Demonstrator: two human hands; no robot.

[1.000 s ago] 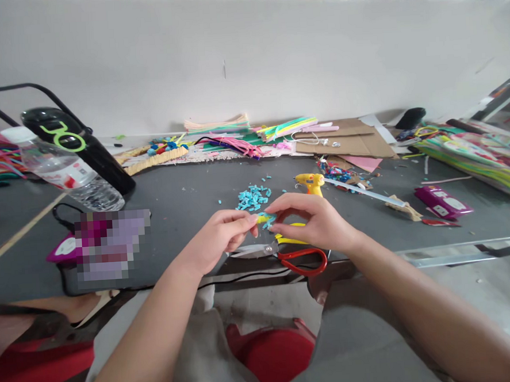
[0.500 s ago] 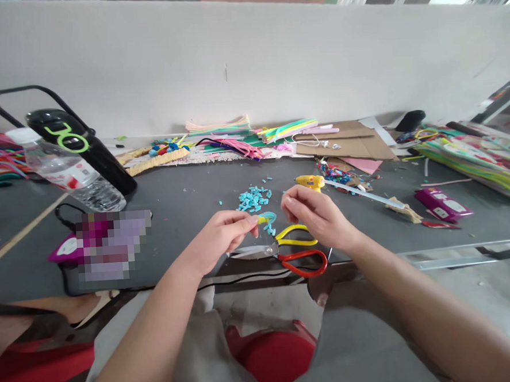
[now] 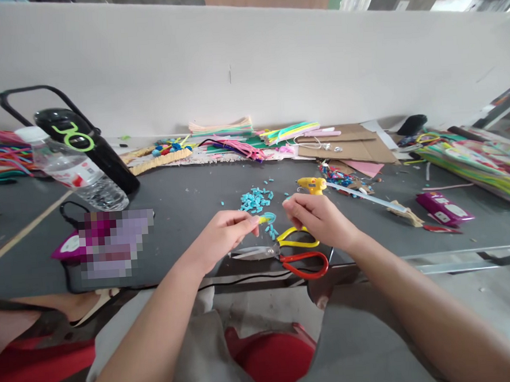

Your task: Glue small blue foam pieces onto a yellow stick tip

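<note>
Pinching the yellow end of a small yellow-and-blue piece (image 3: 269, 218) between thumb and forefinger: left hand (image 3: 229, 233), other fingers curled in. Clock centred on that piece, 12 toward the pale partition (image 3: 229, 54). Piece is over the near-middle of the desk (image 3: 186, 201); its blue end is curved and points to 3 o'clock, clear of the fingertips.

Right hand (image 3: 319, 217) at 3 o'clock, apart from the piece. Fingers bent inward, thumb drawn close to them; cannot tell whether anything is gripped, fingertips being partly hidden.

Nearby:
- Heap of short light-blue bits (image 3: 255, 201) at 11 o'clock, a few strays round it.
- Smaller cluster of blue bits (image 3: 271, 232) at 6 o'clock, just beside the piece.
- Scissors (image 3: 272, 251) also at 6 o'clock, farther out; blade tips toward 9, handles (one yellow, one red) toward 3 and spread apart. Right hand is close to the yellow handle.
- Yellow glue gun (image 3: 314, 184) at 2 o'clock, beyond the right hand, with a long translucent stick (image 3: 367, 195) at its rear.

Farther off: purple packet (image 3: 445, 208) at 3 o'clock; brown cardboard (image 3: 356, 147) at 2; bundle of coloured strips (image 3: 290, 132) between 12 and 1; black tumbler (image 3: 106, 160) at 10, clear bottle (image 3: 81, 175) in front of it.
</note>
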